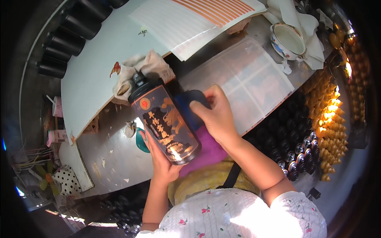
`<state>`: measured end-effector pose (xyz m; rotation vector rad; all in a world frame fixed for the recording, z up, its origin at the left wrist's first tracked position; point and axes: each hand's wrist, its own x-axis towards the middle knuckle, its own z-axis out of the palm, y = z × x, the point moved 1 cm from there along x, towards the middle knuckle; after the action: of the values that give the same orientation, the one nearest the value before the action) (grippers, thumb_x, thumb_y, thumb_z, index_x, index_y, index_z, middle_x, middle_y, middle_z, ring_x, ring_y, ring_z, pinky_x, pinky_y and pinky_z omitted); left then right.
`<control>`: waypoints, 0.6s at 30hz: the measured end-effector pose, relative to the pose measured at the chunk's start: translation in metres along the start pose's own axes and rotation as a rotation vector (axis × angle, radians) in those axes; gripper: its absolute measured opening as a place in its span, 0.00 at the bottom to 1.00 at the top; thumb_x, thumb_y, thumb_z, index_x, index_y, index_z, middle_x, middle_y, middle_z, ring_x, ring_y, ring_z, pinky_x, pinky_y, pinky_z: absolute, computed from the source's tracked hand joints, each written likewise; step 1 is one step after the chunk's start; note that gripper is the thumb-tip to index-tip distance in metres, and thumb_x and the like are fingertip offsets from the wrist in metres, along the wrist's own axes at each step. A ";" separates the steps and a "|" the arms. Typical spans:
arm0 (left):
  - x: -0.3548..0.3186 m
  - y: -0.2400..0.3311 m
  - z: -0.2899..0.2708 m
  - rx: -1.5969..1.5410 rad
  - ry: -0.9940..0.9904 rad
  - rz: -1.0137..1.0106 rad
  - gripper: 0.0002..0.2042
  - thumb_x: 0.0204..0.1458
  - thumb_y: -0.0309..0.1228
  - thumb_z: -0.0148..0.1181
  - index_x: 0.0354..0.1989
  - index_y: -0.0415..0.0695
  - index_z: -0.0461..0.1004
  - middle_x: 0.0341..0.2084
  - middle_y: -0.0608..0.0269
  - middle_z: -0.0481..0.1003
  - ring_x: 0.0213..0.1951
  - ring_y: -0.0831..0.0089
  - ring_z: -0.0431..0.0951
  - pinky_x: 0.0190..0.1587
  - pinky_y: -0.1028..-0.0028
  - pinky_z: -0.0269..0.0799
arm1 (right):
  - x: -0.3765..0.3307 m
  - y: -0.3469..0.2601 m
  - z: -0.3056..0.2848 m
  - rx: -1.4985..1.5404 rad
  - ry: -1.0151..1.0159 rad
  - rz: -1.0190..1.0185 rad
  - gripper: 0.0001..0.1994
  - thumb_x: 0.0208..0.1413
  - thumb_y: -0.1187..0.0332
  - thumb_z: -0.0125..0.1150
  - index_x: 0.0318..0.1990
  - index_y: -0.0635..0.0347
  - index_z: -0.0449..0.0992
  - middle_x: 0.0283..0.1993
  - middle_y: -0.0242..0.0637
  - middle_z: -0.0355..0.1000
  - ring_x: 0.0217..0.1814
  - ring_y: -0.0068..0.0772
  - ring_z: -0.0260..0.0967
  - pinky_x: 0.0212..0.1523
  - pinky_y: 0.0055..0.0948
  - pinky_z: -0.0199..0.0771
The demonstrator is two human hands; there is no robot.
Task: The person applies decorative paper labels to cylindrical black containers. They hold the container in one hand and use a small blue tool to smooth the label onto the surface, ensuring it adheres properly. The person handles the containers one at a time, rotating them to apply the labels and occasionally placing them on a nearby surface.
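Black bottle [164, 123] gripped by left hand [160, 158]; right hand [216, 115] fingers press blue cloth [186, 101].

Enamel bowl [288, 41], striped sheets [198, 20], gold caps [329, 119]

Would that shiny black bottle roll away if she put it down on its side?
Probably yes: the black bottle looks round, so on its side on the worktable it could roll. Its glossy surface looks slippery, which may be why the left hand cups it underneath while the right hand presses a dark blue cloth against it. It looks breakable too.
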<state>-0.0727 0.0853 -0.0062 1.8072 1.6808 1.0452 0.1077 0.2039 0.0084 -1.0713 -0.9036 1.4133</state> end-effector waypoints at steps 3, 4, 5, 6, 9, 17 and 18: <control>0.005 0.004 0.002 -0.050 0.096 0.045 0.66 0.38 0.61 0.73 0.73 0.27 0.39 0.69 0.40 0.56 0.72 0.48 0.53 0.72 0.45 0.20 | -0.011 -0.018 -0.003 0.118 0.005 -0.120 0.11 0.55 0.78 0.66 0.41 0.63 0.68 0.35 0.30 0.70 0.39 0.18 0.66 0.43 0.23 0.70; 0.004 0.007 -0.001 0.003 0.088 0.054 0.66 0.38 0.63 0.72 0.73 0.27 0.39 0.69 0.40 0.57 0.72 0.48 0.54 0.72 0.44 0.19 | -0.016 -0.026 -0.003 0.185 -0.003 -0.182 0.11 0.55 0.79 0.65 0.42 0.63 0.69 0.35 0.30 0.70 0.39 0.18 0.66 0.44 0.23 0.70; 0.004 0.011 -0.005 0.046 0.079 0.070 0.67 0.37 0.64 0.71 0.73 0.27 0.39 0.68 0.40 0.58 0.71 0.48 0.55 0.72 0.44 0.19 | -0.021 -0.026 -0.013 0.063 -0.093 -0.296 0.11 0.54 0.82 0.64 0.42 0.63 0.72 0.38 0.34 0.73 0.39 0.20 0.69 0.43 0.25 0.72; 0.004 0.013 -0.007 0.089 0.068 0.085 0.67 0.37 0.65 0.70 0.73 0.26 0.39 0.68 0.41 0.59 0.71 0.48 0.56 0.72 0.43 0.19 | -0.027 -0.027 -0.017 -0.013 -0.193 -0.364 0.11 0.53 0.82 0.65 0.42 0.62 0.73 0.38 0.35 0.74 0.39 0.22 0.71 0.42 0.26 0.72; 0.004 0.008 0.000 -0.107 0.109 0.088 0.68 0.37 0.68 0.69 0.73 0.27 0.37 0.67 0.43 0.61 0.70 0.50 0.59 0.71 0.42 0.19 | -0.040 -0.045 -0.021 -0.338 -0.477 -0.604 0.12 0.48 0.81 0.69 0.40 0.61 0.77 0.39 0.37 0.79 0.39 0.35 0.76 0.39 0.31 0.74; 0.011 0.013 -0.002 0.034 0.110 0.188 0.63 0.40 0.59 0.72 0.74 0.32 0.39 0.62 0.50 0.68 0.64 0.50 0.67 0.70 0.39 0.18 | -0.053 -0.089 0.001 -0.800 -0.675 -0.848 0.18 0.39 0.77 0.72 0.40 0.58 0.77 0.34 0.33 0.77 0.30 0.40 0.72 0.31 0.36 0.72; 0.012 0.014 -0.002 0.035 0.114 0.196 0.63 0.41 0.59 0.72 0.74 0.32 0.39 0.61 0.50 0.69 0.63 0.51 0.68 0.70 0.39 0.18 | -0.053 -0.090 0.002 -0.828 -0.656 -0.891 0.18 0.38 0.77 0.72 0.41 0.58 0.77 0.34 0.32 0.77 0.30 0.40 0.72 0.31 0.36 0.72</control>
<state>-0.0657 0.0945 0.0080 2.0014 1.6197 1.2282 0.1335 0.1620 0.1010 -0.5601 -2.2286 0.5793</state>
